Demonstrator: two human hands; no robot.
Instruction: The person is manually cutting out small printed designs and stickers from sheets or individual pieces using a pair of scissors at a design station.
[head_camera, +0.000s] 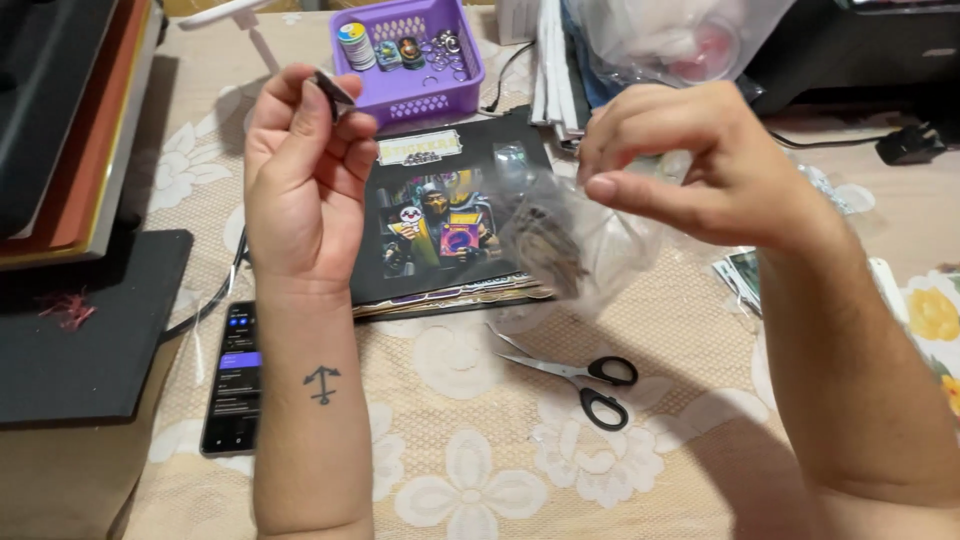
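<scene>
Right now the left hand (305, 165) is raised palm toward the camera, fingers curled in, pinching a small dark flat piece (333, 90) between thumb and fingertips at the top; cannot tell exactly what the piece is. Right hand (700, 165) is up too, fingers bent and closed on the top edge of a clear plastic bag (575, 235) that hangs down between the two hands, above the surface. Bag holds a clump of small brownish items (550, 245), too blurred to identify. Judging progress: one piece looks to be out of the bag and in the left hand, most of the contents are in the bag, so the work reads as early or mid-way. Just behind the bag, flat on the surface, a black printed sheet (440, 215) with colourful figures, on top of a thin stack of similar sheets. Near side of that, black-handled scissors (585, 380), closed, lying apart from both hands. Left of the left forearm, a dark phone (232, 380) with screen lit, a cable beside it. Far side, a purple basket (410, 50) with small round items and metal rings inside. Surface (470, 470) is covered by a beige floral cloth. Far right, another clear bag (680, 35) with something pink in it.
</scene>
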